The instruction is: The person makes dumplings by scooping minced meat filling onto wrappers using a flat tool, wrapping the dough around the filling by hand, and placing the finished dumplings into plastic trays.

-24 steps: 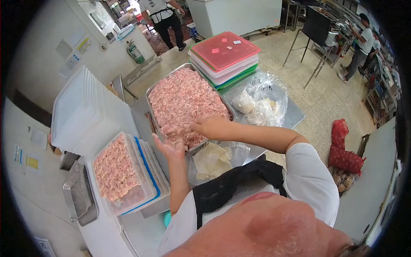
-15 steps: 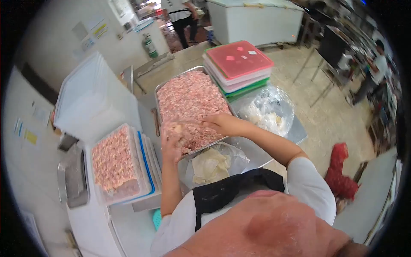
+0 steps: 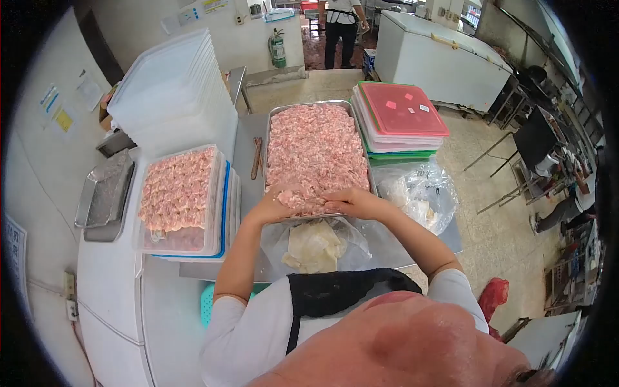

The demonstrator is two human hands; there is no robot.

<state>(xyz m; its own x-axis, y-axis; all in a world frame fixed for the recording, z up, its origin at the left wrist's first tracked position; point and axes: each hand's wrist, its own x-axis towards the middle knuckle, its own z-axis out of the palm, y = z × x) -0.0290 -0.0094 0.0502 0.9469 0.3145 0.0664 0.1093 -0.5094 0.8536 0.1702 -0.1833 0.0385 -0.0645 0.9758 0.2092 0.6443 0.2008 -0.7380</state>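
A metal tray full of pink minced meat lies before me. My left hand is at its near left corner, fingers in the mince. Close by on the right, my right hand touches the mince at the near edge, fingers partly spread. Whether either hand grips any meat cannot be made out. Below the tray, pale wrappers rest on a plastic bag. To the left, a clear container holds rows of shaped meat pieces.
Lidded containers with a red lid and a clear bag stand right. Tall stacked containers, tongs and an empty metal pan are left. A person stands beyond; another is at far right.
The view has turned, so the tray now appears straighter. My left hand has come down from a raised position into the mince, and my right hand has moved to the tray's near edge.
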